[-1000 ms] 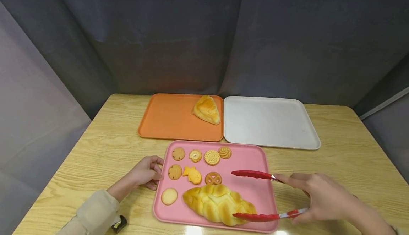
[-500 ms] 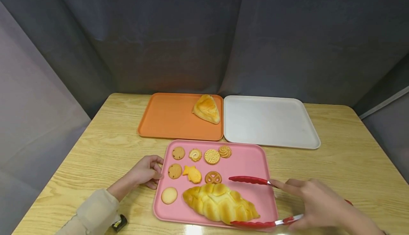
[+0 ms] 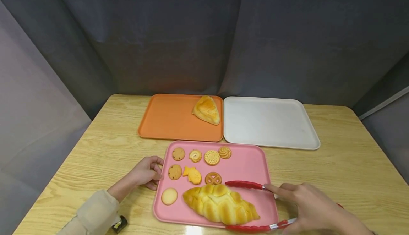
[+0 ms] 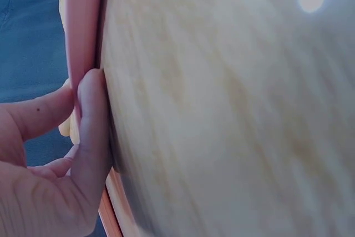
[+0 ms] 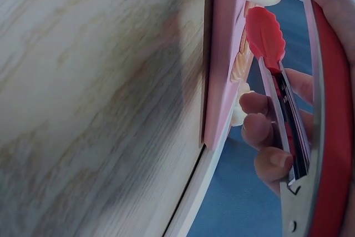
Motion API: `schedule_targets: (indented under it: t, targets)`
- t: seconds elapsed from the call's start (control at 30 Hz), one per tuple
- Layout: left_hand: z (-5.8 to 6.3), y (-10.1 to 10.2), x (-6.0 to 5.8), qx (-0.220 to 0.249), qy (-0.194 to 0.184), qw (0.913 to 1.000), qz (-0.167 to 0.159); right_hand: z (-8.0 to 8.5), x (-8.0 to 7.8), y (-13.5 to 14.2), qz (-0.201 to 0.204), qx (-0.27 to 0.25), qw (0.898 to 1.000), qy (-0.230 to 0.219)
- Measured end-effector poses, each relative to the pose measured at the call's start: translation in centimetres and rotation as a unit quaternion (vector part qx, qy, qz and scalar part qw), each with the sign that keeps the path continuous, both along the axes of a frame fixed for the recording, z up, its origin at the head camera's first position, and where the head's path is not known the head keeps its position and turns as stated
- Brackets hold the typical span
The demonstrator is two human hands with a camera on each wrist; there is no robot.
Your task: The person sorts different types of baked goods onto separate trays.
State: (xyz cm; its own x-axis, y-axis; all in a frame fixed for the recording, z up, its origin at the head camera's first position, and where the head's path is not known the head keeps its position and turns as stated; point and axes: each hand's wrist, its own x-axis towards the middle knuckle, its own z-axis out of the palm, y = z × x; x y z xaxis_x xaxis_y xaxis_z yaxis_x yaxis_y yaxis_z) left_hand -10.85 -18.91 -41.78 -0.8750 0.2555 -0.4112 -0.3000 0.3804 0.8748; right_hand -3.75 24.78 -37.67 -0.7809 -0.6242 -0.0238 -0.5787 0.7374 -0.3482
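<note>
Crosswise on the near side of the pink tray (image 3: 246,165) lies the braided loaf (image 3: 220,205), right end between the spread arms of the red tongs (image 3: 245,185) held by the nearer right grip (image 3: 313,206), while the left grip (image 3: 148,172) pinches the tray's rim.

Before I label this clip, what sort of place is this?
Probably a curtained-off filming corner: dark cloth hangs behind a wooden table, where a pink tray, orange tray and white tray lie close together.
</note>
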Motion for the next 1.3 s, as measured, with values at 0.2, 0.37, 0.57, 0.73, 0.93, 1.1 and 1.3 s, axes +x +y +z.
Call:
schedule_targets:
  t: [0.2,0.37,0.57,0.73,0.93,1.1,1.3]
  targets:
    - [0.0,0.0,0.0,0.005,0.000,1.0000,-0.002,0.0,-0.2,0.0,-0.010,0.012,0.999,-0.035]
    - [0.0,0.0,0.0,0.007,0.004,1.0000,-0.004,-0.1,-0.4,0.1,0.002,0.000,1.000,-0.030]
    - [0.0,0.1,0.1,0.002,0.005,1.0000,-0.002,-0.2,-0.5,0.1,0.006,-0.017,0.998,-0.052]
    - [0.0,0.1,0.0,-0.002,0.001,1.0000,0.003,-0.2,-0.5,0.2,0.008,-0.030,0.998,-0.063]
    - [0.0,0.1,0.0,-0.002,0.001,1.0000,0.004,-0.1,-0.5,0.5,0.011,-0.043,0.996,-0.072]
    - [-0.1,0.1,0.0,-0.004,0.000,1.0000,0.006,-0.1,-0.5,0.8,0.015,-0.067,0.996,-0.062]
    - [-0.1,0.1,0.0,-0.005,0.002,1.0000,0.006,0.1,-0.5,1.0,0.007,-0.082,0.995,-0.060]
